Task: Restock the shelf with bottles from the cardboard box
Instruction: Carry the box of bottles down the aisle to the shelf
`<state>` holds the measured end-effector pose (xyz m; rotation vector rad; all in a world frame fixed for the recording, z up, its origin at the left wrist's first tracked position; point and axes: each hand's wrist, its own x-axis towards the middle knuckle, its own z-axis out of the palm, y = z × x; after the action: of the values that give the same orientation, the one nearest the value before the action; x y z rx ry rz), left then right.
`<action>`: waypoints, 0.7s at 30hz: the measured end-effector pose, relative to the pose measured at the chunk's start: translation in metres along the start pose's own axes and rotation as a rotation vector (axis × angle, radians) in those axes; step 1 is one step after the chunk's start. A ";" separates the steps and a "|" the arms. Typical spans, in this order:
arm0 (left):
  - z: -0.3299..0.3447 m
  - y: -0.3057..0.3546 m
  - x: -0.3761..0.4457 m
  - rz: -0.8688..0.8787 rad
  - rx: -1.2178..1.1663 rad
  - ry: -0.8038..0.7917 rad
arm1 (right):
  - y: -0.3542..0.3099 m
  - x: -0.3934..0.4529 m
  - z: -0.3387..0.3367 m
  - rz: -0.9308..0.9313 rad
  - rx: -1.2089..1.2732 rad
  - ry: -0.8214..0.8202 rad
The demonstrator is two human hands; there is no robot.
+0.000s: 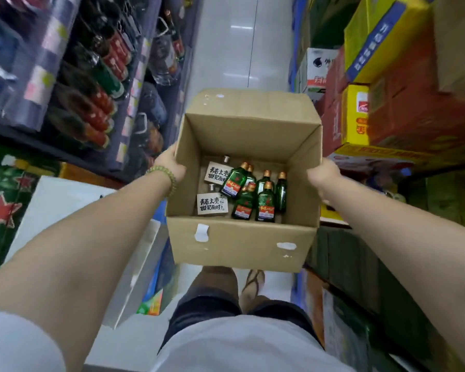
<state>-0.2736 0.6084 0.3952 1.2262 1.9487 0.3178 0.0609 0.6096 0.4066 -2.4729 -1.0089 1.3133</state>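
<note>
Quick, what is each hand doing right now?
Left hand: holds the left wall of the cardboard box, fingers curled over its rim.
Right hand: holds the box's right side; its fingers are hidden behind the wall.

- Even, bright light from overhead; ceiling lamps glare in streaks on the floor [242, 49] ahead of me.
- The shelf [73, 76] and side cartons [403, 84] smear with blur and bend at the edges.
- The box [242, 237] is sharpest.

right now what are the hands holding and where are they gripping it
Both hold the open cardboard box: the left hand grips its left wall near the top edge, the right hand its right wall.
</note>
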 end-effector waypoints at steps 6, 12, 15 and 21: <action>-0.042 0.054 0.142 0.003 -0.074 0.011 | -0.123 0.074 0.000 -0.062 0.071 0.140; -0.100 0.130 0.252 0.074 -0.093 0.021 | -0.239 0.142 -0.021 -0.057 0.118 0.108; -0.119 0.167 0.303 0.092 -0.079 0.051 | -0.294 0.183 -0.034 -0.065 0.106 0.098; -0.125 0.226 0.404 0.060 -0.117 0.090 | -0.382 0.272 -0.056 -0.108 0.099 0.076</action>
<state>-0.3064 1.0866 0.4099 1.2145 1.9429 0.5190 0.0236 1.0800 0.4222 -2.3420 -1.0184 1.1977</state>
